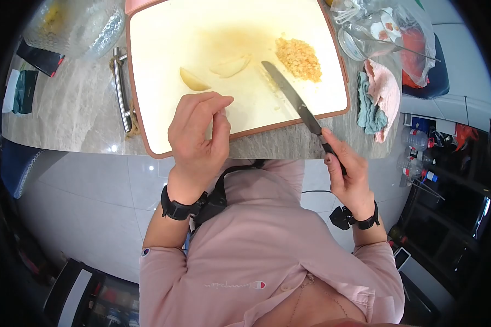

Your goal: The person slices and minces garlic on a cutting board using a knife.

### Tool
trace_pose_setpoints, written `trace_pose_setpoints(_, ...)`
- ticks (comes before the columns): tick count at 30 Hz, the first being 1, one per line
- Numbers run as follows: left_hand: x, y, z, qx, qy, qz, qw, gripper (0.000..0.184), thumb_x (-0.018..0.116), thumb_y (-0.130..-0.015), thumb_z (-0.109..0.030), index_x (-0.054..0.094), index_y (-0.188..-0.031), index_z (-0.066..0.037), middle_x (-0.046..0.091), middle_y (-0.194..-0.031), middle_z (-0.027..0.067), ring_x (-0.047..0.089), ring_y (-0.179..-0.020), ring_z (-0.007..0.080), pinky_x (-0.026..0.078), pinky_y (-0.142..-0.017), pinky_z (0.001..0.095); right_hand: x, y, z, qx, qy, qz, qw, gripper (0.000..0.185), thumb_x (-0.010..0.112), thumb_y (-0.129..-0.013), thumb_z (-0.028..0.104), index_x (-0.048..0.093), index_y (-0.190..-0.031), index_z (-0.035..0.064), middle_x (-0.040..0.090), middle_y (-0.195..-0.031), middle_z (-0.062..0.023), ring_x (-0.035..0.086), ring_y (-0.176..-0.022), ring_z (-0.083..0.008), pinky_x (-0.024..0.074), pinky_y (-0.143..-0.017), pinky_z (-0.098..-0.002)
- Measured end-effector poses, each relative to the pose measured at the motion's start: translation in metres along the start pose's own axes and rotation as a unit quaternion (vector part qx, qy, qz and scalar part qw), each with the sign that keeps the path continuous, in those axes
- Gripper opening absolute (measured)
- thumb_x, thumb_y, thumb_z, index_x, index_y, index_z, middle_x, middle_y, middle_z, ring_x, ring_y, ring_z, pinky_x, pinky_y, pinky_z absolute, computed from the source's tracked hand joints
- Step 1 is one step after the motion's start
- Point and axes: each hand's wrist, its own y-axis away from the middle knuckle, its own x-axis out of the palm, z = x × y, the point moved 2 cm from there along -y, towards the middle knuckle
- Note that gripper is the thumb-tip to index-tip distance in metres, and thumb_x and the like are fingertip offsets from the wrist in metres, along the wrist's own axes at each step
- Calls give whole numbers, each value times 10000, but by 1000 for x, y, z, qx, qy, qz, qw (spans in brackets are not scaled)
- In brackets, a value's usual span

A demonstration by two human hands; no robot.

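Observation:
My right hand (348,171) grips the black handle of a kitchen knife (294,98). Its blade reaches up and left over the white cutting board (163,122), which has a brown rim. Over the board's lower left part is my left hand (202,128), its fingers curled and the thumb close to the fingertips. Nothing shows between them. Just above that hand lies a pale yellow wedge (193,79), with a thinner pale piece (232,66) to its right. A heap of finely chopped yellow-orange bits (299,59) sits right of the blade. Small pale scraps lie beside the blade.
Left of the board are a metal handle (120,90), a clear glass bowl (101,27) and small boxes (21,91). Pink and blue-green cloths (382,98) lie to the right, below plastic bags (414,41) and a glass lid. The grey counter's front edge (87,146) runs before me.

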Motion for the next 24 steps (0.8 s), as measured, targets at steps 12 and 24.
trace_pose_setpoints(12, 4, -46, -15, 68, -139, 75, 985, 281, 664, -838, 18, 670, -1118, -15, 666, -1055, 123, 627, -937, 291, 504, -827, 369, -11, -2, -18, 10, -47, -21, 999, 432, 598, -936, 9, 605, -1365, 58, 607, -751, -79, 575, -603, -186, 463, -544, -322)
trace_pose_setpoints(24, 54, -42, -47, -513, 605, 169, 584, 790, 286, -1051, -599, 226, -1538, 20, 402, -1479, 363, 412, -1401, 437, 380, -1108, 467, -6, -14, -30, 174, -548, -80, 814, 439, 497, -1056, 187, 483, -1467, 32, 637, -773, -82, 488, -493, -77, 366, -453, -209)
